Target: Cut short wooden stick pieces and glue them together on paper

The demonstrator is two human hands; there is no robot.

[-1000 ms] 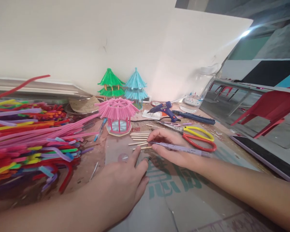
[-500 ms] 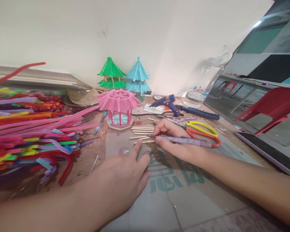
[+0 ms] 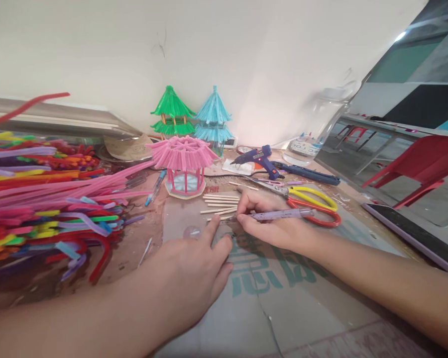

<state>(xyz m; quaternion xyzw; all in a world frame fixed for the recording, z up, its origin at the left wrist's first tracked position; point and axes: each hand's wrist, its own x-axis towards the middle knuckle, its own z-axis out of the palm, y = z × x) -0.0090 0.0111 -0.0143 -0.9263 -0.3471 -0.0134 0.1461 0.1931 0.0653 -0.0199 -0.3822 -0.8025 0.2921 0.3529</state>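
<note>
My right hand (image 3: 269,219) grips a purple craft knife (image 3: 283,214), its tip down at a short wooden stick near my left fingertips. My left hand (image 3: 194,273) lies flat on the cardboard sheet (image 3: 283,298), fingers spread, the index finger pressing near that stick. A row of thin wooden sticks (image 3: 220,201) lies just beyond both hands. Behind them stands a pink pavilion model (image 3: 182,164) made of pipe cleaners.
A heap of coloured pipe cleaners (image 3: 41,199) fills the left. Green (image 3: 171,114) and blue (image 3: 212,119) pavilion models stand by the wall. A blue glue gun (image 3: 257,159), red-and-yellow scissors (image 3: 309,204), a plastic bottle (image 3: 313,134) and a red chair (image 3: 421,164) are at right.
The view tilted up a little at first. My right hand turned the knife flatter and drew its tip closer to my left fingers. My left hand stayed in place.
</note>
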